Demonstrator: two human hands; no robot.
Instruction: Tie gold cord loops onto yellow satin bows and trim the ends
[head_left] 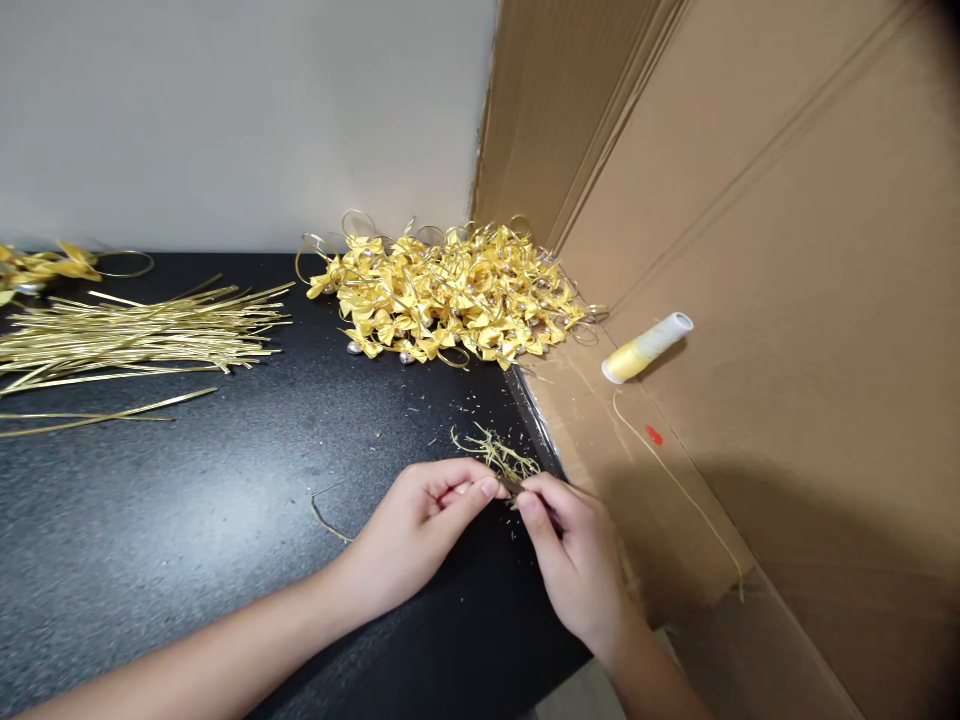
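Note:
My left hand [439, 510] is closed, thumb and forefinger pinched together, and what lies in the pinch is too small to name. Close against those fingertips, my right hand [574, 555] grips a small dark tool [510, 485], possibly a blade or thread snips. Most of the tool is hidden by the fingers. Just beyond both hands lies a little heap of gold thread scraps [499, 450] on the black tabletop [322, 430]. Farther back is a large pile of yellow ribbon bows [450, 295] with gold cord loops and small silvery bells.
Straight gold cords [142, 335] lie in a bundle at left, with more yellow bows [45, 265] behind. Cardboard [787, 250] walls the right side. A spool of yellow thread [646, 347], a loose cord [686, 495] and a red spot [654, 435] are on it.

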